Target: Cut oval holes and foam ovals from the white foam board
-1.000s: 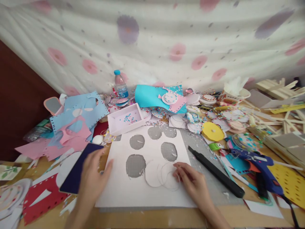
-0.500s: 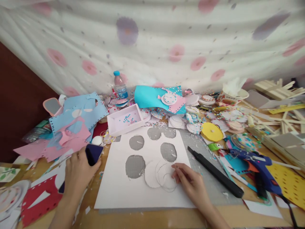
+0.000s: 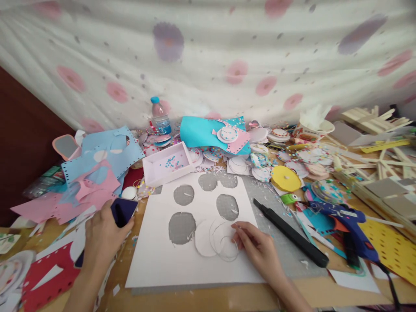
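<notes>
My left hand (image 3: 105,232) is wrapped around a dark blue phone (image 3: 125,211), above the table left of a white paper sheet (image 3: 152,264). Several round holes are cut in this sheet, and the grey cutting mat shows through them. With thumb and fingertips pinched together, my right hand (image 3: 255,245) holds the edge of a white paper circle (image 3: 219,238) at the sheet's right side. Thin curled paper rings lie over that circle, and another white disc (image 3: 202,242) overlaps it on the left. To the right rests a black utility knife (image 3: 292,234), its blade end pointing up and left.
At the right lie a blue glue gun (image 3: 347,225) and a yellow disc (image 3: 286,178). Behind the sheet are a shallow white box (image 3: 169,167), a water bottle (image 3: 160,117) and heaps of decorated paper discs. Pink and blue sheets (image 3: 97,156) are piled on the left.
The whole view has shifted slightly, so things appear a little further left. Both hands keep their grips and nearly the same places over the table.
</notes>
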{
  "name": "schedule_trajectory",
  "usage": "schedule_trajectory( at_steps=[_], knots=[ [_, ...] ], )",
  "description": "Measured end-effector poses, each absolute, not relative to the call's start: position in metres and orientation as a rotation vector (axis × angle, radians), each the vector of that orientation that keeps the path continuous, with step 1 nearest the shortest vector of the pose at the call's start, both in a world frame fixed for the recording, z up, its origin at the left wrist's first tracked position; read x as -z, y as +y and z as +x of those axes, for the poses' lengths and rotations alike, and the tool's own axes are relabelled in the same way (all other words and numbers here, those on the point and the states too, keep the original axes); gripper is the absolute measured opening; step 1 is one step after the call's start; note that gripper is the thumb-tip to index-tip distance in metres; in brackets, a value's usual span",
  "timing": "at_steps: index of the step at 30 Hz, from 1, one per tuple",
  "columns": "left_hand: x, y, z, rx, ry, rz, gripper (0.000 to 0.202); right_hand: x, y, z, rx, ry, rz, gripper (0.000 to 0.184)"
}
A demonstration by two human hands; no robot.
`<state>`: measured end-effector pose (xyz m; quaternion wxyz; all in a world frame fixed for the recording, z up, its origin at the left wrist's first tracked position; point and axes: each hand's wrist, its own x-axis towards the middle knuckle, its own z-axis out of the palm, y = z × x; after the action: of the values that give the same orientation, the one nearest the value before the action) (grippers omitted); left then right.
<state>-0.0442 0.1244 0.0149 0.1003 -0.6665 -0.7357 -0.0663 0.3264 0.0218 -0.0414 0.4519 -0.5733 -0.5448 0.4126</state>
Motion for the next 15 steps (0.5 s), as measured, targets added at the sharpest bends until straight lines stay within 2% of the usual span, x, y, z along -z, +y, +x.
schedule_trajectory(
  at_steps=[10, 15],
  knots=[
    [-0.016, 0.119, -0.044, 0.137, -2.124, -1.942, 0.078, 0.042, 0.023, 0.327, -1.02, -1.351, -1.403, 0.023],
    [-0.02, 0.112, -0.027, 0.229, -2.077, -1.924, 0.074, 0.04, 0.024, 0.326, -1.019, -1.347, -1.414, 0.025]
  ],
)
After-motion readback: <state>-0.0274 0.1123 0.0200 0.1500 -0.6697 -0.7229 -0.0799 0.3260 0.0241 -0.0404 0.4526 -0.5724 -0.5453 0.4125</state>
